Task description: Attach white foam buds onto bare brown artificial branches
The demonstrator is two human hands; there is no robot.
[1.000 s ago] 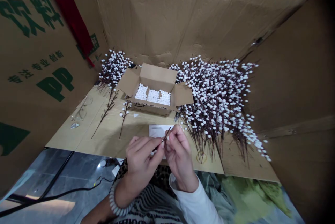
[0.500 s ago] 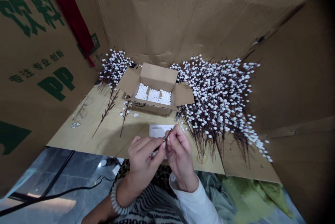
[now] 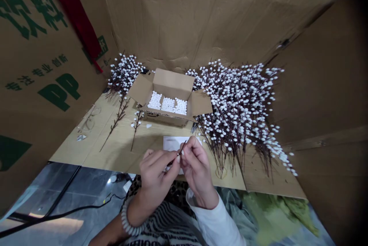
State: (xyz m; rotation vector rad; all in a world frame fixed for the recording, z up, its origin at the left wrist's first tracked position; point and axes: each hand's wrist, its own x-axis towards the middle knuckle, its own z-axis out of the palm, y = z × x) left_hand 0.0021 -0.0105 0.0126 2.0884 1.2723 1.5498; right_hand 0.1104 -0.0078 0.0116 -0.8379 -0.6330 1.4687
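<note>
My left hand (image 3: 156, 169) pinches a dark twig (image 3: 182, 147) between thumb and forefinger, and my right hand (image 3: 197, 169) closes its fingertips on it too, so it sits right between my hands. I judge it light, slim and fairly stiff, likely to bend if forced; a gentle pinch close to the working end should suit. Beyond my hands stands the open box (image 3: 165, 118) of white beads (image 3: 168, 104).

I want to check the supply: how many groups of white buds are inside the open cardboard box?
3, side by side in the open cardboard box: a left group, a middle group and a right group. Others may be hidden underneath.
</note>
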